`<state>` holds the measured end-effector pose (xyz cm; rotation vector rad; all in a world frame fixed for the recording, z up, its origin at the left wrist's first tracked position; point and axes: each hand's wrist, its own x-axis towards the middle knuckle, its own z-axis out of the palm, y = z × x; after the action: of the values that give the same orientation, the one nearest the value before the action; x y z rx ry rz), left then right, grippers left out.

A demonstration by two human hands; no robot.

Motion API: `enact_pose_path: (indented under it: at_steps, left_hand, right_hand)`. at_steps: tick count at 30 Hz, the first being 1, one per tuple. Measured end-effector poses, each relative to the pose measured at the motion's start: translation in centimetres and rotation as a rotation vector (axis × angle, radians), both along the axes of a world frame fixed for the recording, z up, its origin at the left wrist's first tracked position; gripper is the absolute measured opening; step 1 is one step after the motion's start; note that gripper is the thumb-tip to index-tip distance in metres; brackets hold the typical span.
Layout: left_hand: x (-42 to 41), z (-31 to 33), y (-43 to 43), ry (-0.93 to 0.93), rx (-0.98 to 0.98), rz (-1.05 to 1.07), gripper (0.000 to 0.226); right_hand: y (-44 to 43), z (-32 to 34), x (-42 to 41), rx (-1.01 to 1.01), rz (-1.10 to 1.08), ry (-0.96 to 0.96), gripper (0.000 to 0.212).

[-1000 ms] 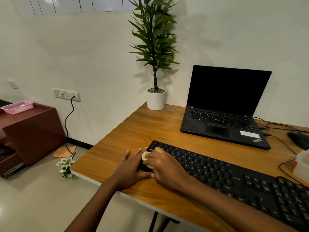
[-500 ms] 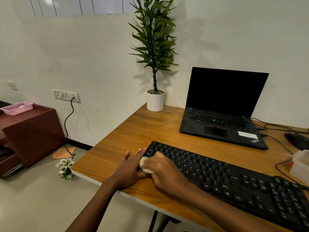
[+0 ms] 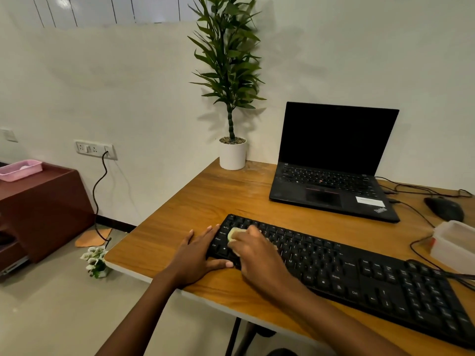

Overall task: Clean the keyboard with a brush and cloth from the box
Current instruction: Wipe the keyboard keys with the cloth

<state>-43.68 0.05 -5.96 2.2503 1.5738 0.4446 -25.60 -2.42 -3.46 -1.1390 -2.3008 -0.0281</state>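
The left hand [image 3: 198, 255] lies flat on the wooden bench [image 3: 205, 196]. Its fingers [image 3: 203, 238] are straight and a little apart, the tips touch the left end of the black keyboard [image 3: 359, 276], and the thumb lies along its front edge. Just to the right of these fingers, the right hand [image 3: 259, 258] presses a pale yellow cloth [image 3: 234, 233] on the keys; its fingers [image 3: 253, 231] are bent and clamped on the cloth. The translucent box [image 3: 455, 242] stands well apart to the right of the fingers, near a mouse [image 3: 444, 209]. An open laptop [image 3: 331, 176] stands beyond the fingers.
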Motion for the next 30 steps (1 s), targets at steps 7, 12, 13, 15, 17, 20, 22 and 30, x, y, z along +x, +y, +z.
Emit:
enact_pose_path:
  at_steps: [7, 12, 13, 15, 17, 20, 22, 30]
  left_hand:
    - [0.3, 1.2, -0.8, -0.036, -0.033, 0.027, 0.146]
    - [0.2, 1.0, -0.6, -0.010, -0.036, 0.016, 0.145]
    - [0.2, 0.7, -0.4, -0.006, -0.037, 0.018, 0.144]
    - [0.1, 0.3, -0.1, 0.010, -0.027, 0.020, 0.142]
    - [0.0, 0.1, 0.0, 0.044, -0.014, 0.017, 0.142]
    - [0.0, 0.1, 0.0, 0.041, -0.015, 0.025, 0.142]
    - [0.0, 0.2, -0.1, 0.011, -0.023, 0.037, 0.142]
    - [0.3, 0.6, -0.3, -0.001, -0.023, 0.024, 0.143]
  right_hand:
    - [3.2, 3.5, 6.7, -0.105, -0.388, 0.308, 0.031]
    - [2.4, 0.9, 4.6, -0.107, -0.449, 0.126, 0.032]
    - [1.3, 0.3, 3.1, -0.084, -0.377, 0.131, 0.033]
    - [-1.2, -0.4, 0.5, -0.001, -0.195, 0.154, 0.031]
    - [-3.2, -0.3, -1.0, -0.029, -0.037, 0.146, 0.028]
    - [-3.4, 1.2, 0.5, -0.148, -0.015, 0.309, 0.033]
    - [-1.5, 2.0, 3.5, -0.053, -0.246, 0.410, 0.034]
    - [0.9, 1.0, 4.2, -0.216, -0.661, 0.224, 0.036]
